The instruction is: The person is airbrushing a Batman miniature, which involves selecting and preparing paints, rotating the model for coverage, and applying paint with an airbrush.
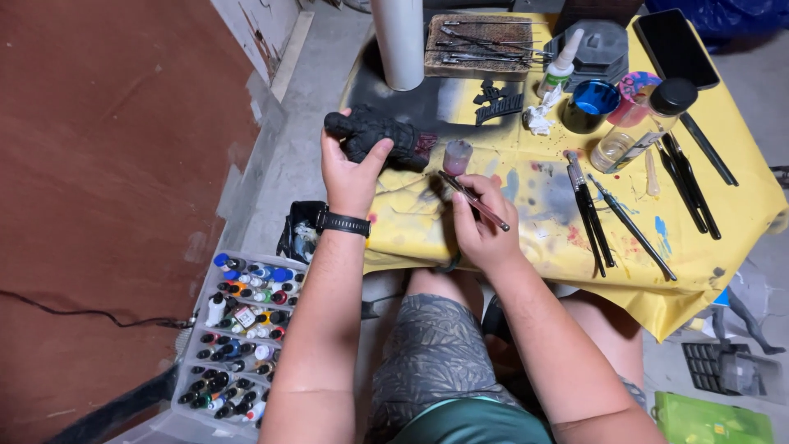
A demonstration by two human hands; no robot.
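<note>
1. Nearest to me are both forearms, reaching out over my lap toward the yellow-covered table (723,247).
2. My left hand (352,177) wraps the dark figure (380,138): thumb across its front, fingers curled behind and closed on it. A black watch (343,223) sits at that wrist.
3. My right hand (483,220) pinches the airbrush (472,200) like a pen, fingertips pressed together on the barrel; its paint cup (457,156) stands just above my knuckles, the tip just right of the figure's reddish end.
4. To do this well, I judge I should keep the figure steady, turn it slowly, and spray in light passes.
5. Counted: one figure, one airbrush, two hands. Right of my right fingers lie several dark brushes (593,218); I cannot count them exactly.
6. Below my left wrist, one tray of paint bottles (240,337), too many to count.
</note>
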